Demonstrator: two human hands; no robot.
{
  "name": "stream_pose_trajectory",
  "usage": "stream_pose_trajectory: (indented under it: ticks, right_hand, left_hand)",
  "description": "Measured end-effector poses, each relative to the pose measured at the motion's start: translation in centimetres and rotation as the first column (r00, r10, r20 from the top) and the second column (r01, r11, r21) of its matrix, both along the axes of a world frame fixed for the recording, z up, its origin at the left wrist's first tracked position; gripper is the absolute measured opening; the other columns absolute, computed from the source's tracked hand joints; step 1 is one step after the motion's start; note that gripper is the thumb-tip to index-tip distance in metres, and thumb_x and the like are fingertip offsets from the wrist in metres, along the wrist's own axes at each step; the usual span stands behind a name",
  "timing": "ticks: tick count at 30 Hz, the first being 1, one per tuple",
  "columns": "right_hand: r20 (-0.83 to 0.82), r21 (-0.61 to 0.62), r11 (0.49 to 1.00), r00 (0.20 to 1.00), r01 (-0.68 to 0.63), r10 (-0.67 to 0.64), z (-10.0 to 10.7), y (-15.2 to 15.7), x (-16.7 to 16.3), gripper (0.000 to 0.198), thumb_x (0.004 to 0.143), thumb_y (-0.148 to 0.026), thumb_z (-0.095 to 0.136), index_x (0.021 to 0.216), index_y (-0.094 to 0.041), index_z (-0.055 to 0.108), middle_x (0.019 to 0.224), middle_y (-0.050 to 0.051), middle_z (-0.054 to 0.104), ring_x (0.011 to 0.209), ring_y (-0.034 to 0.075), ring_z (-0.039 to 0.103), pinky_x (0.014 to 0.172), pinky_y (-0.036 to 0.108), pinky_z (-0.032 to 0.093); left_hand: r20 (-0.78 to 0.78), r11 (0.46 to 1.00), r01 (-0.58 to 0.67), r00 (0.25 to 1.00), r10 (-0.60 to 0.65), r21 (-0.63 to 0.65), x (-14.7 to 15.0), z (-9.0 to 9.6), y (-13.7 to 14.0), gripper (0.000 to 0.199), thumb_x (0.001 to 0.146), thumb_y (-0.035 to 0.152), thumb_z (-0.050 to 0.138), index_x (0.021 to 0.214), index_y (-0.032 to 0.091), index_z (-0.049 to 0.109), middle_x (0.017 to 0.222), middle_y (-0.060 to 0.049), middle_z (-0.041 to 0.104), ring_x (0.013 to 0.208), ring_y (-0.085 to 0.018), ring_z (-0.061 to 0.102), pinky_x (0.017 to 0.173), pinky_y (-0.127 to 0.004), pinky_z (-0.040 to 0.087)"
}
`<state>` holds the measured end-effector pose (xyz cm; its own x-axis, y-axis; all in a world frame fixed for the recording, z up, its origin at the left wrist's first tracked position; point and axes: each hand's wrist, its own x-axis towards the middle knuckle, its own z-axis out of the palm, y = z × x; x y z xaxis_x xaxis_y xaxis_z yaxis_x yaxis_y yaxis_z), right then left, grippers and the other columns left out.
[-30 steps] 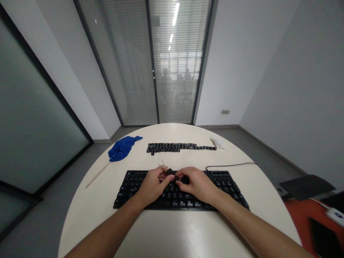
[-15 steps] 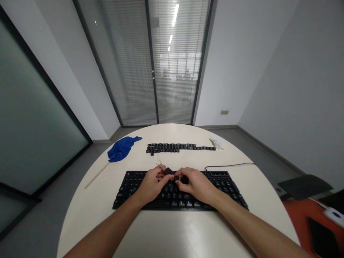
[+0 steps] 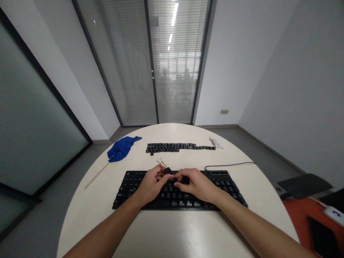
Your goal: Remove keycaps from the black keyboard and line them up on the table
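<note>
A black keyboard (image 3: 172, 205) lies across the table in front of me, with both hands over its middle. My left hand (image 3: 153, 182) is closed around a keycap puller (image 3: 168, 170), whose black handle shows at the fingertips and whose thin wire loops stick out past the far side. My right hand (image 3: 194, 182) is bent beside it, thumb and fingers pinching a small black keycap (image 3: 176, 178), partly hidden by the fingers. The fingertips of both hands nearly meet. Beyond the keyboard, loose black keycaps (image 3: 163, 147) lie in rows on the table.
A blue cloth (image 3: 121, 148) with a pale stick (image 3: 96, 175) lies at the left. A crumpled white wad (image 3: 217, 143) rests at the far right of the round table (image 3: 182, 233). The keyboard cable (image 3: 231, 165) runs right. An orange chair (image 3: 298, 211) holds a dark phone-like slab (image 3: 322, 234).
The puller's wire loops have tilted slightly and show more clearly. My right fingers have closed in a little on the keycap, which is now less visible. The rest has stayed put.
</note>
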<state>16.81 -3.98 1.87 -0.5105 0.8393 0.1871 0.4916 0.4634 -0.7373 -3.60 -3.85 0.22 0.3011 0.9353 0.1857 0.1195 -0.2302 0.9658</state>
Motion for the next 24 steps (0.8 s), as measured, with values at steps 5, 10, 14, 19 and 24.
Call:
stream_pose_trajectory:
  ticks: [5,10,14,19,24]
  right_hand:
    - [-0.078,-0.006,0.999,0.996,0.037,-0.037,-0.28,0.12,-0.06,0.02,0.082,-0.03,0.068,0.1,-0.022,0.071,0.092,0.002,0.074,0.088,0.019,0.067,0.082,0.03,0.049]
    - [-0.105,0.011,1.0,0.994,0.027,-0.025,-0.39,0.41,0.0,0.019,0.078,-0.023,0.067,0.097,-0.021,0.071,0.095,0.003,0.073,0.091,0.019,0.066,0.086,0.031,0.049]
    - [-0.136,-0.022,1.0,0.991,0.006,-0.009,-0.5,0.53,0.11,0.019,0.078,-0.022,0.067,0.096,-0.02,0.071,0.094,0.003,0.073,0.09,0.019,0.066,0.087,0.031,0.049]
    - [-0.159,-0.073,0.997,0.987,-0.023,0.011,-0.42,0.51,0.21,0.019,0.079,-0.022,0.066,0.097,-0.02,0.072,0.092,0.002,0.074,0.088,0.018,0.067,0.086,0.03,0.049]
    - [-0.169,-0.1,0.995,0.986,-0.017,0.0,-0.37,0.56,0.09,0.019,0.082,-0.025,0.064,0.099,-0.019,0.072,0.086,0.003,0.073,0.082,0.017,0.066,0.079,0.028,0.05]
  left_hand:
    - [0.069,0.999,-0.034,0.997,0.036,-0.035,0.05,-0.25,0.19,0.016,0.085,0.03,0.063,0.091,0.016,0.059,0.088,-0.005,0.074,0.087,-0.02,0.072,0.078,-0.031,0.057]
    - [0.063,0.998,-0.052,0.996,0.055,-0.042,-0.12,-0.49,0.35,0.017,0.083,0.031,0.065,0.089,0.015,0.062,0.084,-0.004,0.073,0.082,-0.019,0.071,0.073,-0.028,0.055]
    - [0.053,0.996,-0.06,0.997,0.064,-0.07,-0.11,-0.11,0.26,0.016,0.082,0.029,0.066,0.086,0.015,0.063,0.08,-0.004,0.073,0.077,-0.018,0.07,0.067,-0.026,0.054]
    - [0.056,0.998,-0.038,0.998,0.041,-0.057,-0.13,0.0,0.27,0.014,0.081,0.027,0.067,0.086,0.015,0.063,0.08,-0.004,0.073,0.078,-0.018,0.07,0.069,-0.026,0.054]
    - [-0.026,0.996,-0.078,0.997,0.078,0.032,-0.31,-0.48,0.39,0.015,0.079,0.028,0.069,0.082,0.015,0.064,0.079,-0.002,0.07,0.074,-0.017,0.067,0.066,-0.025,0.052]
